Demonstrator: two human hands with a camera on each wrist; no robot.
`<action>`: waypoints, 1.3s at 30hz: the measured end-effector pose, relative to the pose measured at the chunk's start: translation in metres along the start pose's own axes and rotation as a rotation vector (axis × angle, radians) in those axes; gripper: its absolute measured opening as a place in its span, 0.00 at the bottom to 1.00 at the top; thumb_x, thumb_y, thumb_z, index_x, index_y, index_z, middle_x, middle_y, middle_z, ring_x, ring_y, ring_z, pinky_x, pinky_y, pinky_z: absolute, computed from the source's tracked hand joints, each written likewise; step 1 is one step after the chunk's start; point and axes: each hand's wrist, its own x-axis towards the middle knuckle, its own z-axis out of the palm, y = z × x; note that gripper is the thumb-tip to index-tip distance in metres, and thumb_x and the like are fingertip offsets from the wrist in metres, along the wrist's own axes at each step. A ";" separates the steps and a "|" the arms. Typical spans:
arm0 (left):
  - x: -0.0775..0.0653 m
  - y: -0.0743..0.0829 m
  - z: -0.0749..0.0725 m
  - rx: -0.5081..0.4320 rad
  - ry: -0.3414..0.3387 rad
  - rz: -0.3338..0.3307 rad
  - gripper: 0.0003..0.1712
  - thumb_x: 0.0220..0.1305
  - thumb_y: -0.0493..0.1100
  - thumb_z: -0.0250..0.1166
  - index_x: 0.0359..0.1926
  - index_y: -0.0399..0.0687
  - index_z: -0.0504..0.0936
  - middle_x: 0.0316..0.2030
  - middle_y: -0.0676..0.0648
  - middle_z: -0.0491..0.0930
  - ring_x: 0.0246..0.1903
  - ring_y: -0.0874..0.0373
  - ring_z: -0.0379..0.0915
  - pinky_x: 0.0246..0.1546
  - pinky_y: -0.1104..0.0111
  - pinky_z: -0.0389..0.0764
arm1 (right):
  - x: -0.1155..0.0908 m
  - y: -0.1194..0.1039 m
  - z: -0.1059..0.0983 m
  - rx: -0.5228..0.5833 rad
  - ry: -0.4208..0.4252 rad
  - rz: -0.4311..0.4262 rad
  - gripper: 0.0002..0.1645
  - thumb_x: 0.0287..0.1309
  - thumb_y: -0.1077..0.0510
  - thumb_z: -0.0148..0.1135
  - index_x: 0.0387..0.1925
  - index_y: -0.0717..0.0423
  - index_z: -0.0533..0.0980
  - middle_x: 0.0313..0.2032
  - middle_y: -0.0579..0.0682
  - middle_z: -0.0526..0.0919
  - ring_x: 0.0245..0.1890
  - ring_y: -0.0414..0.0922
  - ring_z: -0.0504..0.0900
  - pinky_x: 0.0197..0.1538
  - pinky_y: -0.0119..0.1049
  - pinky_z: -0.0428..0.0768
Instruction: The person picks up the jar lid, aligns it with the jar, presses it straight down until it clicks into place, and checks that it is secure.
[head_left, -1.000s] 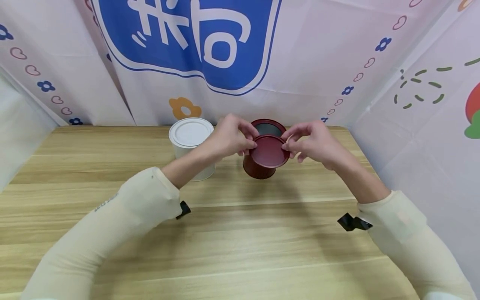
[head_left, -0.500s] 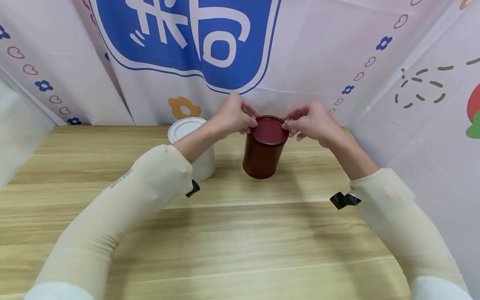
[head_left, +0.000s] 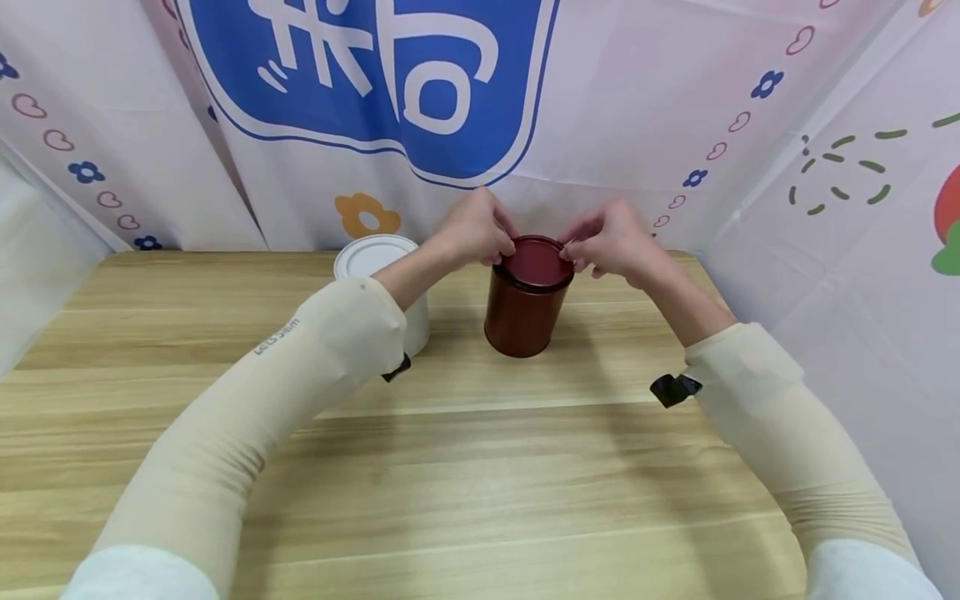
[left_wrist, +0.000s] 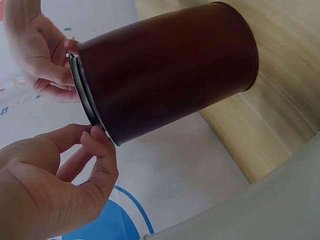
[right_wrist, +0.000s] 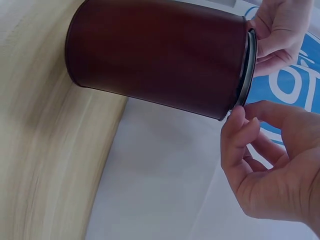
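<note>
A dark red can stands upright near the back of the wooden table. Its round red lid lies over the mouth, and the wrist views show a thin gap between the lid's rim and the can. My left hand pinches the lid's left edge between thumb and fingers. On the opposite edge my right hand pinches the lid the same way, its fingertips right at the can's rim in the right wrist view.
Left of the red can stands a white can with its lid on, partly behind my left forearm. A printed cloth hangs behind the wooden table, with another cloth wall on the right.
Both hands have moved away from me with the lid, from in front of the can's mouth to over it, then slightly down. The cans have stayed in place.
</note>
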 end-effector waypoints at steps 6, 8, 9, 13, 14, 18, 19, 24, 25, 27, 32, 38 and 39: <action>0.002 -0.004 0.003 0.082 0.028 0.032 0.09 0.59 0.26 0.68 0.41 0.32 0.89 0.37 0.39 0.87 0.20 0.61 0.74 0.22 0.74 0.79 | 0.002 0.004 0.003 -0.036 0.002 -0.019 0.10 0.64 0.67 0.65 0.44 0.68 0.85 0.25 0.49 0.85 0.22 0.40 0.77 0.21 0.31 0.75; 0.002 -0.005 0.003 0.102 0.039 0.045 0.09 0.59 0.26 0.68 0.41 0.32 0.89 0.38 0.39 0.88 0.21 0.60 0.75 0.23 0.73 0.79 | 0.003 0.005 0.004 -0.039 0.004 -0.023 0.10 0.63 0.67 0.65 0.44 0.68 0.85 0.24 0.49 0.84 0.22 0.40 0.76 0.21 0.31 0.74; 0.002 -0.006 0.003 0.112 0.042 0.051 0.09 0.59 0.27 0.69 0.41 0.33 0.90 0.39 0.39 0.88 0.22 0.60 0.76 0.24 0.73 0.79 | 0.003 0.005 0.005 -0.040 0.005 -0.024 0.10 0.63 0.67 0.65 0.44 0.68 0.85 0.24 0.49 0.84 0.22 0.40 0.76 0.20 0.31 0.74; 0.002 -0.007 0.004 0.153 0.050 0.074 0.09 0.59 0.28 0.69 0.40 0.34 0.90 0.39 0.39 0.88 0.26 0.58 0.76 0.28 0.71 0.79 | 0.004 0.006 0.006 -0.044 0.012 -0.025 0.10 0.63 0.67 0.66 0.44 0.68 0.86 0.22 0.49 0.82 0.22 0.40 0.75 0.19 0.30 0.72; 0.002 -0.007 0.004 0.161 0.051 0.079 0.09 0.59 0.28 0.68 0.40 0.34 0.90 0.39 0.39 0.88 0.28 0.57 0.76 0.28 0.71 0.79 | 0.004 0.006 0.007 -0.044 0.012 -0.026 0.10 0.63 0.67 0.66 0.44 0.68 0.86 0.22 0.49 0.82 0.22 0.40 0.75 0.19 0.29 0.71; 0.002 -0.008 0.004 0.175 0.045 0.078 0.09 0.59 0.28 0.68 0.40 0.34 0.90 0.40 0.39 0.88 0.33 0.54 0.75 0.31 0.69 0.78 | 0.003 0.006 0.008 -0.043 0.010 -0.027 0.10 0.63 0.67 0.66 0.44 0.68 0.86 0.23 0.50 0.82 0.22 0.40 0.75 0.19 0.30 0.71; 0.002 -0.009 0.004 0.179 0.045 0.079 0.09 0.59 0.28 0.68 0.41 0.34 0.90 0.40 0.39 0.89 0.35 0.54 0.76 0.32 0.69 0.78 | 0.003 0.006 0.008 -0.046 0.010 -0.029 0.10 0.63 0.67 0.66 0.44 0.68 0.86 0.23 0.50 0.82 0.22 0.40 0.75 0.19 0.30 0.72; 0.001 -0.008 0.004 0.201 0.046 0.076 0.09 0.60 0.28 0.69 0.41 0.34 0.90 0.41 0.39 0.89 0.37 0.53 0.77 0.35 0.68 0.79 | 0.003 0.007 0.010 -0.050 0.019 -0.034 0.10 0.63 0.66 0.67 0.44 0.68 0.86 0.23 0.50 0.82 0.22 0.40 0.75 0.19 0.30 0.71; 0.001 -0.008 0.005 0.202 0.045 0.076 0.09 0.60 0.28 0.69 0.42 0.34 0.90 0.41 0.39 0.88 0.37 0.53 0.77 0.36 0.67 0.80 | 0.003 0.008 0.010 -0.049 0.021 -0.036 0.10 0.63 0.66 0.67 0.44 0.68 0.86 0.22 0.49 0.82 0.21 0.40 0.75 0.19 0.30 0.71; 0.001 -0.008 0.005 0.208 0.043 0.073 0.09 0.61 0.28 0.69 0.42 0.34 0.90 0.41 0.39 0.88 0.38 0.53 0.77 0.37 0.66 0.80 | 0.003 0.008 0.010 -0.046 0.023 -0.042 0.10 0.63 0.66 0.67 0.44 0.68 0.86 0.22 0.49 0.82 0.21 0.39 0.74 0.18 0.29 0.70; 0.002 -0.009 0.004 0.215 0.038 0.085 0.08 0.61 0.29 0.69 0.42 0.35 0.90 0.40 0.39 0.89 0.38 0.53 0.77 0.39 0.66 0.81 | 0.003 0.009 0.010 -0.053 0.021 -0.046 0.11 0.63 0.65 0.67 0.45 0.67 0.86 0.22 0.49 0.82 0.20 0.40 0.74 0.19 0.29 0.71; -0.001 -0.004 0.000 0.243 0.039 0.182 0.12 0.67 0.36 0.70 0.48 0.33 0.89 0.45 0.38 0.88 0.43 0.51 0.82 0.45 0.63 0.85 | -0.004 0.003 0.001 -0.211 0.071 -0.155 0.20 0.66 0.57 0.69 0.55 0.63 0.83 0.46 0.59 0.86 0.41 0.51 0.84 0.37 0.39 0.84; -0.002 -0.003 -0.001 0.270 0.035 0.213 0.14 0.67 0.38 0.71 0.51 0.34 0.88 0.48 0.39 0.87 0.47 0.50 0.82 0.50 0.62 0.85 | -0.006 0.003 -0.001 -0.257 0.078 -0.205 0.22 0.66 0.56 0.70 0.57 0.62 0.83 0.52 0.60 0.85 0.49 0.54 0.83 0.44 0.44 0.85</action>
